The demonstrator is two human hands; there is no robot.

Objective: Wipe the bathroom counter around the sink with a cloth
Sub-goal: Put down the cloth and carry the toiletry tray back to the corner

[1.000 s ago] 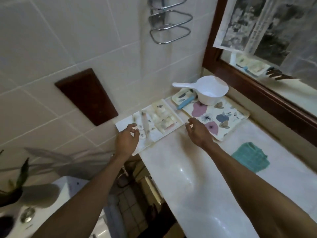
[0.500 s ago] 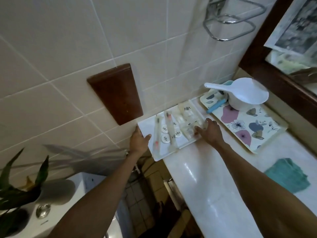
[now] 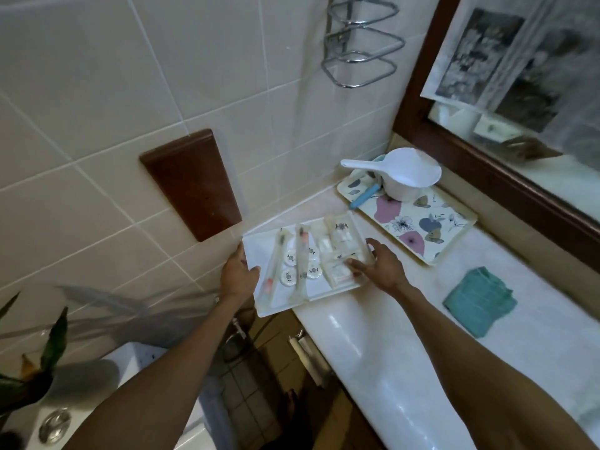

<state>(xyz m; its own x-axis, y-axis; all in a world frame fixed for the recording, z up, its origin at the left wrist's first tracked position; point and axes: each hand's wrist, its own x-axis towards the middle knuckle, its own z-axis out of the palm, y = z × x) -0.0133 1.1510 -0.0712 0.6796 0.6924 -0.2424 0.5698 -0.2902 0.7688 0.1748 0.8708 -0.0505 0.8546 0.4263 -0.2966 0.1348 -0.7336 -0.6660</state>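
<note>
A folded teal cloth lies flat on the pale counter, to the right of both hands and untouched. A white tray of wrapped toothbrushes, round packets and small sachets sits at the counter's left end, partly overhanging it. My left hand grips the tray's left edge with the thumb on top. My right hand holds its right edge, fingers spread over the sachets. No sink is in view.
A floral tray in the back corner carries a white scoop and a blue tube. A wood-framed mirror runs along the back. A chrome rack hangs on the tiled wall. A plant and toilet tank stand lower left.
Both hands reached the white tray and closed on its two ends. The tray has come away from the wall toward me, and my view has swung left.
</note>
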